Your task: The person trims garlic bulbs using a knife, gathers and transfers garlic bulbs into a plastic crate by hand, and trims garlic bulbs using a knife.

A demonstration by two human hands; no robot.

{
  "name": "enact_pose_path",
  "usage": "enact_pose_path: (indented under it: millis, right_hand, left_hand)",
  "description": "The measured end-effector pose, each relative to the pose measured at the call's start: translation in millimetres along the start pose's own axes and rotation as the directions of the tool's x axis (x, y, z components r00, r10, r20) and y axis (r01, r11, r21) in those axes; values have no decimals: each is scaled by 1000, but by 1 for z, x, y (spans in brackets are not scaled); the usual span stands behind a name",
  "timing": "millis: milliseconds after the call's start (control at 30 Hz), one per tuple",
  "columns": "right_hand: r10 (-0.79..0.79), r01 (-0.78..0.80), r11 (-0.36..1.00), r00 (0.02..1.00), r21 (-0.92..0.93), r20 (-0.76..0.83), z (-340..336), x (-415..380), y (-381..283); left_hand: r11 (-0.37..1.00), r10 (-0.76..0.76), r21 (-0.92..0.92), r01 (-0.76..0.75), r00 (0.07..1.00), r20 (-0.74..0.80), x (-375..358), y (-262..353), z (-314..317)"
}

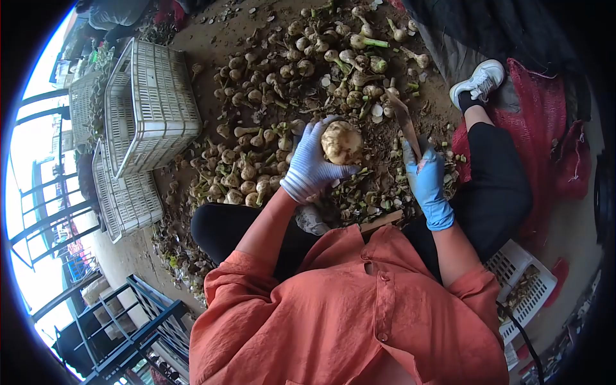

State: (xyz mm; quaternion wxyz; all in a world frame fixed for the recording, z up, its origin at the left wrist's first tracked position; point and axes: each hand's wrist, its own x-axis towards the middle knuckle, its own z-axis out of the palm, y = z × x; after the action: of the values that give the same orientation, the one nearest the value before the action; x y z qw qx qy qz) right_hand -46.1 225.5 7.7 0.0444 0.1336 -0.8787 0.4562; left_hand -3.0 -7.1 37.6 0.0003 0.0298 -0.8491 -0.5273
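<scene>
My left hand, in a pale striped glove, grips a large round bulb with cream and brown patches on its face. In my right hand, gloved in light blue, is a knife with a long, brown-stained blade pointing up and to the left. The handle is mostly hidden by the fingers. The blade stands apart from the bulb, to its right. Beyond both hands, a spread of similar bulbs with stubby stems covers the soil. Cut green and pale trimmings lie below the hands, between my legs.
White plastic crates are stacked at the left. Red mesh sacks and dark cloth lie at the right, near my shoe. Another white crate sits at lower right. A blue metal frame stands lower left.
</scene>
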Motion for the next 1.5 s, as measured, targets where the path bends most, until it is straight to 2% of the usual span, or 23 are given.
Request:
enact_pose_path:
  millis: [33,100,233,300,367,433,467,500,567,600,633,700,733,800,833,967,1033,1100,1167,1233,1300,1433,1500]
  right_hand:
    - [-2,2,1000,1000,0,-2,-2,0,-6]
    - [4,-6,997,1000,77,22,-5,2,-16]
    - [-18,10,995,996,97,84,-12,3,-34]
    - [10,-21,993,995,115,97,-10,2,-38]
    - [-38,27,994,993,103,108,-7,2,-39]
    - [-21,48,995,956,-85,294,-3,-1,-12]
    - [224,-79,944,866,-319,448,10,-13,29]
    - [236,-34,898,878,-438,416,13,-31,54]
    - [179,-70,948,924,-311,338,5,-28,39]
    - [196,-86,946,920,-312,339,-1,-23,34]
    - [212,-107,944,922,-313,325,-3,-15,31]
    - [191,-107,960,927,-260,322,3,-9,27]
    - [195,-133,968,934,-213,299,9,-8,25]
    - [158,-107,980,933,-171,323,21,-9,18]
    - [122,-82,988,935,-132,333,27,-8,15]
    - [134,-105,990,907,-95,398,53,-2,9]
    - [196,-141,978,871,-153,450,59,-1,12]
    - [193,-168,981,916,-101,352,71,1,21]
    - [276,-209,957,866,-199,417,69,8,20]
    - [315,-227,946,818,-233,480,71,11,17]
    - [339,-251,937,819,-241,463,75,13,14]
    - [363,-277,931,785,-239,502,78,18,13]
    - [327,-297,945,830,-138,452,85,13,16]
  left_hand:
    - [856,-143,-482,183,982,120,-7,-5,3]
    - [680,-185,-696,229,973,140,-13,10,-3]
    - [492,-105,-818,296,954,282,-13,-19,7]
    - [319,-319,-889,329,920,226,-12,-5,15]
    - [335,-338,-868,366,907,252,-14,-8,16]
    - [277,-227,-901,334,934,276,-20,-3,11]
    - [222,-249,-934,280,942,224,-25,20,2]
    - [237,-258,-935,265,945,203,-25,13,-14]
    - [671,-249,-640,374,927,280,-16,-13,-55]
    - [854,-373,-298,426,902,218,-12,-13,-74]
    - [931,-292,263,252,948,126,-12,-39,-93]
    - [713,-421,668,212,892,166,-32,-84,-138]
    - [501,-664,826,258,727,176,-38,-88,-163]
    - [300,-923,911,284,328,201,-45,-92,-205]
    - [324,-922,901,289,309,232,-52,-100,-221]
    - [617,-657,603,506,753,39,-38,-193,-257]
    - [379,-645,742,554,733,-218,-8,-230,-258]
    - [276,-577,796,538,755,-310,22,-296,-260]
    - [273,-626,745,608,701,-342,37,-335,-255]
    - [217,-709,576,788,533,-462,40,-368,-244]
    - [242,-767,547,801,504,-399,34,-377,-235]
    - [183,-893,804,565,437,-104,40,-387,-261]
    - [152,-956,851,503,295,-4,62,-367,-274]
